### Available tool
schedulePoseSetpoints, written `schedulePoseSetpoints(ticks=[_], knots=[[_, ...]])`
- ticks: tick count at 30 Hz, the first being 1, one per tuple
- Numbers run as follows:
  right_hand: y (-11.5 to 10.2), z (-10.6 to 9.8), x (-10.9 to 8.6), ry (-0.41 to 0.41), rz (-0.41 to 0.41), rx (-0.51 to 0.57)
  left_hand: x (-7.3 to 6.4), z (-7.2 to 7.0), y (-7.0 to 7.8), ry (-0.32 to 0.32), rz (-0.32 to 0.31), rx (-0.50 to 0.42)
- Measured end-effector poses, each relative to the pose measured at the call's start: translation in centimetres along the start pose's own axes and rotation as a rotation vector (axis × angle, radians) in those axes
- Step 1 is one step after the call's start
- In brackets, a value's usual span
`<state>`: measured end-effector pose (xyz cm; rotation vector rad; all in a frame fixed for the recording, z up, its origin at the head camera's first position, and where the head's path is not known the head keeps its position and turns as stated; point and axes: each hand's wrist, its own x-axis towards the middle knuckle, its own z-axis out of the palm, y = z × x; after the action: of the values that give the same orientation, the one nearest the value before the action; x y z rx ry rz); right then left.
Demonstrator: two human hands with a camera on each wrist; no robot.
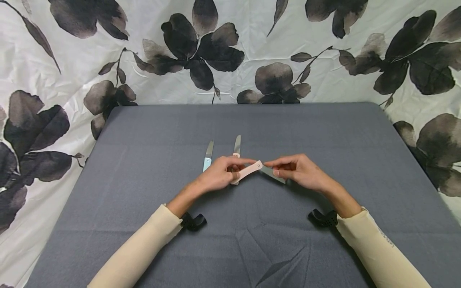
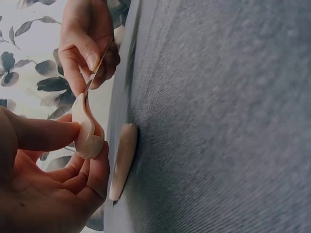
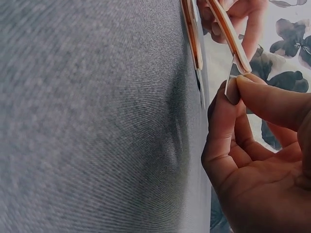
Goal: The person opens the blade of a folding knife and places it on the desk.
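A folding knife with a pale pink handle (image 1: 247, 171) is held above the table between both hands. My left hand (image 1: 218, 173) pinches the handle between thumb and fingers. My right hand (image 1: 301, 172) pinches the metal blade (image 1: 272, 174), which stands out at an angle from the handle. Under the left hand lies a second pink-handled knife (image 1: 237, 146), its blade open and pointing away; part of its handle is hidden by the hand. To its left rests a light blue-handled knife (image 1: 207, 157), also with its blade out.
A grey cloth (image 1: 162, 256) covers the table, with creases near the front. Behind and beside it hangs a white sheet (image 1: 151, 16) with dark flowers. Black wrist devices (image 1: 194, 222) sit at both cuffs.
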<state>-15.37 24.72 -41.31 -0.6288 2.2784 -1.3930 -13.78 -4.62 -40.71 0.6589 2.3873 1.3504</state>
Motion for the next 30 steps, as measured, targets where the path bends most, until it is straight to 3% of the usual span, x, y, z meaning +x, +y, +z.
schedulePoseSetpoints(ticks=[18, 30], knots=[[0.49, -0.50, 0.22, -0.060, -0.084, -0.022, 0.29, -0.91, 0.49, -0.097, 0.002, 0.040], [0.23, -0.55, 0.10, -0.101, -0.032, -0.024, 0.34, -1.03, 0.92, -0.135, -0.037, 0.082]])
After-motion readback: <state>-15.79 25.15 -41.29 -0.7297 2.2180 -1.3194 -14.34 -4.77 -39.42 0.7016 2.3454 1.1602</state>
